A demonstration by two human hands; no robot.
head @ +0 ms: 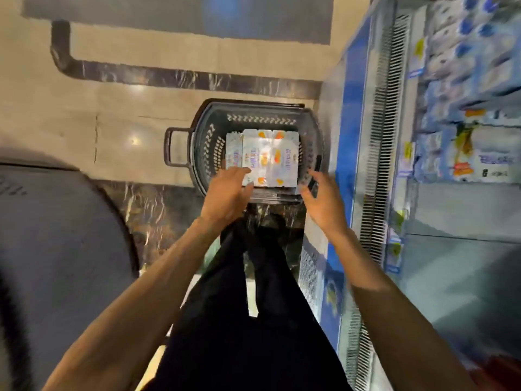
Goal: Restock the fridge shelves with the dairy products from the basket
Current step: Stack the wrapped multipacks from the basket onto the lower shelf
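1. Left hand (225,193) over the near-left rim of the basket (203,142), fingers spread loose, tips at the cartons (263,158), grasping nothing.
2. Cartons lying flat inside the basket.
3. Right hand (321,203) at its near-right rim, unclenched, empty.
4. Fridge shelves (462,108) right of the basket.

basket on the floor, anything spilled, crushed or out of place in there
Nothing stands out. The cartons lie flat, side by side, inside the dark basket, with no spill visible. Both hands are open: left hand on a carton, right hand near the rim.
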